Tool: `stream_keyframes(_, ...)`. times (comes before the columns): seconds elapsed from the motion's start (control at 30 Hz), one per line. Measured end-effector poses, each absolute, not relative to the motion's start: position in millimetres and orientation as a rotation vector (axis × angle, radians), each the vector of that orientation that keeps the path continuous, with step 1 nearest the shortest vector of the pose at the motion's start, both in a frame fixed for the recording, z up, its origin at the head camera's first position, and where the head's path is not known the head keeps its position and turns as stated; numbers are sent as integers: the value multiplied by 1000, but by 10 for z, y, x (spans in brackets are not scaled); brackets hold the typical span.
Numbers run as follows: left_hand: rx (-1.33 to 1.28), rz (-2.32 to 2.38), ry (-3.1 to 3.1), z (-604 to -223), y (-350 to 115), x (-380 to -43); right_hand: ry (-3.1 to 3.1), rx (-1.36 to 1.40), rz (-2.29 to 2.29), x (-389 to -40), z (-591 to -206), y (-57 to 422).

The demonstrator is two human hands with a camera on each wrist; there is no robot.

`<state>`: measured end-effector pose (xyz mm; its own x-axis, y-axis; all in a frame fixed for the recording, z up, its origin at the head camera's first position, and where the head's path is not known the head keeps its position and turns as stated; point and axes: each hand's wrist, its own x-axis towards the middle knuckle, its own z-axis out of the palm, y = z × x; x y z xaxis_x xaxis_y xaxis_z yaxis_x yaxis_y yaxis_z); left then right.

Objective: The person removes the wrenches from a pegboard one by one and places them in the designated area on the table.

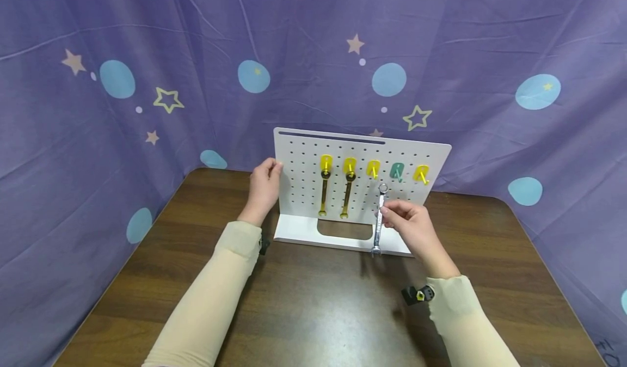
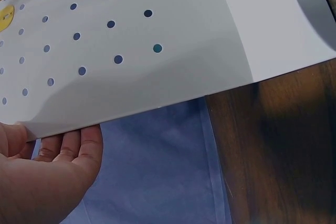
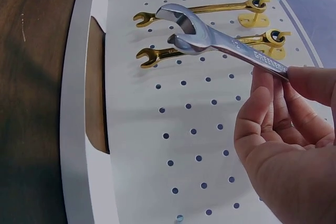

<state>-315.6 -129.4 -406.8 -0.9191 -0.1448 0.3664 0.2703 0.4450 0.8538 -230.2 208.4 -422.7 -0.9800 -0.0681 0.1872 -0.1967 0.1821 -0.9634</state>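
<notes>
A silver combination wrench [image 1: 379,220] hangs upright from my right hand [image 1: 411,225], pinched between thumb and fingers at its shank. Its ring end points up, just below and in front of the hooks, and its open end points down. In the right wrist view the wrench's open jaw [image 3: 189,30] is close to the camera. My left hand [image 1: 265,184] grips the left edge of a white pegboard [image 1: 299,193], thumb in front and fingers behind. Two gold wrenches, the left one [image 1: 324,195] and the right one [image 1: 346,197], hang by their ring ends on yellow hooks.
Right of the gold wrenches, a yellow hook [image 1: 373,168], a green hook [image 1: 397,171] and another yellow hook [image 1: 421,174] carry nothing. The board's base [image 1: 299,231] has a cutout and stands on a brown wooden table [image 1: 313,301]. A purple patterned curtain [image 1: 313,95] hangs behind.
</notes>
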Motion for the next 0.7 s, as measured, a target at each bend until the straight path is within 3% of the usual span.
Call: stream_keyframes(0.7, -108, -1463, -2316, -4073, -1298, -3157, -2350, 212, 1895, -2262, -4329, 2170)
